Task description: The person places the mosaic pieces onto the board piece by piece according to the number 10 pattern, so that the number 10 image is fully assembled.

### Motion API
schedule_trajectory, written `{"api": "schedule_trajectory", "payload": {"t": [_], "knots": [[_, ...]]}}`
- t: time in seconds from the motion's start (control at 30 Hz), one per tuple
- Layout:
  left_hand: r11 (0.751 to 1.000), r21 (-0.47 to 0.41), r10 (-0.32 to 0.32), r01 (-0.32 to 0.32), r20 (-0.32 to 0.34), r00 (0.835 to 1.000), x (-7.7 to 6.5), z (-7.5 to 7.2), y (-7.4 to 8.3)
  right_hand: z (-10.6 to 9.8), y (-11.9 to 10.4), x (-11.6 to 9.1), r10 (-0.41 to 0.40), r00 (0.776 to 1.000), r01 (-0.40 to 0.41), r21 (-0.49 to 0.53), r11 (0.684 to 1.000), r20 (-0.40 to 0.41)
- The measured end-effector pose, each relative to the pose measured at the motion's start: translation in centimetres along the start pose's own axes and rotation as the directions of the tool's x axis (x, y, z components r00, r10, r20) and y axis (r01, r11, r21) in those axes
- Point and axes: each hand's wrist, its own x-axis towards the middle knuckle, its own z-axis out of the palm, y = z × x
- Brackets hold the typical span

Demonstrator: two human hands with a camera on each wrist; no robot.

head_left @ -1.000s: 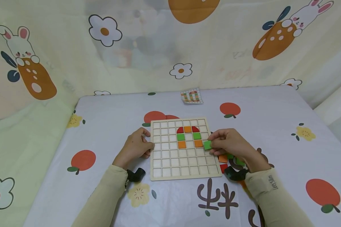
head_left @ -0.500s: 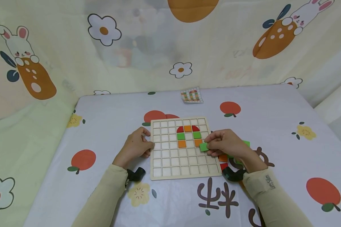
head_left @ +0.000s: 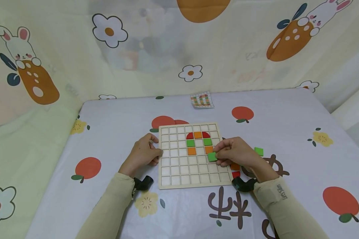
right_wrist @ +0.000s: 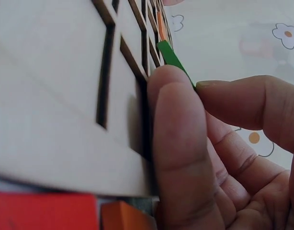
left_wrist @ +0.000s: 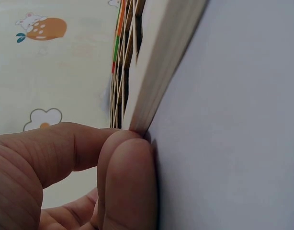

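A wooden grid board [head_left: 194, 187] lies on the table, its cells partly filled with red quarter-round, orange square and green square tiles. My left hand [head_left: 141, 152] holds the board's left edge, thumb and fingertips against the rim; in the left wrist view the fingers [left_wrist: 130, 184] meet the board's side. Over the right part of the grid, my right hand [head_left: 237, 152] pinches a green square tile [head_left: 212, 157] between thumb and fingers. The tile overlaps the cell just below an orange tile [head_left: 208, 150]. Seen from the right wrist, the green tile [right_wrist: 173, 57] tilts against the grid.
Loose tiles lie right of the board, partly under my right hand: an orange tile [head_left: 235, 166], a red tile [head_left: 235, 174] and a green tile [head_left: 259, 151]. A small pattern card [head_left: 202, 100] lies behind the board. A printed cloth [head_left: 113, 116] covers the table.
My right hand has moved left and slightly down with the green tile, from the board's right edge to over the grid. The left hand stays at the left edge.
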Motion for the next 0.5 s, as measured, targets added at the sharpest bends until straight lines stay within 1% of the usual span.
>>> {"api": "schedule_trajectory", "payload": {"t": [0.27,0.5], "knots": [[1.000,-0.010,-0.006,0.006,0.004,1.000,-0.02,0.06,0.09,0.17,0.27,0.07,0.001,1.000,-0.001,-0.008,1.000,-0.015],[1.000,-0.022,0.003,-0.003,0.006,1.000,-0.09,-0.01,0.08,0.36,0.08,0.08,-0.004,1.000,0.004,-0.028,1.000,-0.007]]}}
